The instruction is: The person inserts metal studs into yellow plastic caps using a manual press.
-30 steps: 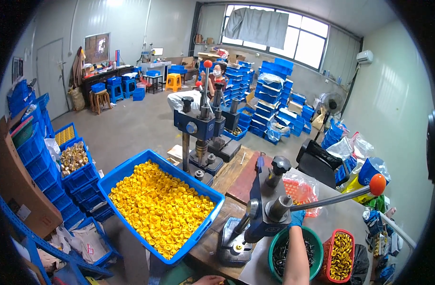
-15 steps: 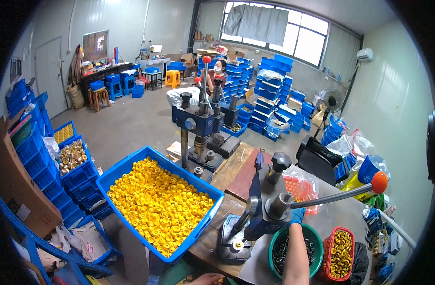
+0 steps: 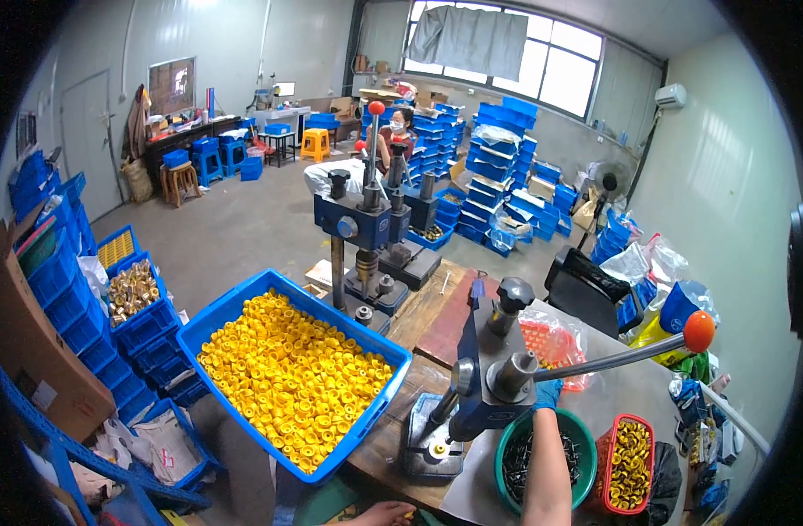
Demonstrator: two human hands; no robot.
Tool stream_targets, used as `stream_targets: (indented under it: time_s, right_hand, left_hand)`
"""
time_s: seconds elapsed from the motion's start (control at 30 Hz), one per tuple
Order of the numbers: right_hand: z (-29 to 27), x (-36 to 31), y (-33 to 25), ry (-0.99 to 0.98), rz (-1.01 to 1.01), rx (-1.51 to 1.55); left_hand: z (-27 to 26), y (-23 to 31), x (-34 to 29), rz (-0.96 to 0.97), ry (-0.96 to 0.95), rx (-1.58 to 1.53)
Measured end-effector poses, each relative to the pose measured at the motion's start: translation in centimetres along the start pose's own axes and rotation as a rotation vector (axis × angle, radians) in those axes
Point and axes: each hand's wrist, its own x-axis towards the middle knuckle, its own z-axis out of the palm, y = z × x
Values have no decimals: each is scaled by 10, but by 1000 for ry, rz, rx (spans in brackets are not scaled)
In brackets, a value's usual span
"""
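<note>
At the lower edge is my left hand [image 3: 387,514], its fingers closed round a small yellow cap [image 3: 409,515]. My right forearm crosses over a green bowl [image 3: 584,438] of dark metal screw-like pins [image 3: 566,458]. Beyond the bowl's far rim, my right hand [image 3: 549,394] wears a blue glove. The press head hides its fingers. Between my hands stands a blue hand press [image 3: 498,377] with a red-knobbed lever [image 3: 629,357]. One yellow cap [image 3: 439,449] sits on its base. A large blue bin [image 3: 379,408] full of yellow caps [image 3: 292,377] is at the left.
A red basket [image 3: 608,473] of yellow parts stands right of the bowl, and a red mesh basket [image 3: 550,346] lies behind the press. Another press [image 3: 357,223] stands farther back. A seated person [image 3: 395,131] is beyond it. Stacked blue crates [image 3: 147,329] line the left.
The view has shifted slightly. Both hands stay in nearly the same places, and the press lever keeps its position.
</note>
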Motion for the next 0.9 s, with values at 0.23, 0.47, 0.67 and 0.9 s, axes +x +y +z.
stream_targets:
  time_s: [0.23,0.47,0.67,0.9]
  right_hand:
    - [-8,4,-8,-110,138,60]
    - [-14,-2,-22,-81,86,11]
    - [1,-4,26,225,-171,247]
    - [-99,-88,-69,-237,-36,596]
  left_hand:
    - [-5,-2,3,41,-21,12]
    - [-9,-8,-5,53,-48,-30]
    - [-32,-22,30,39,-31,302]
    - [-22,1,12,-45,37,94]
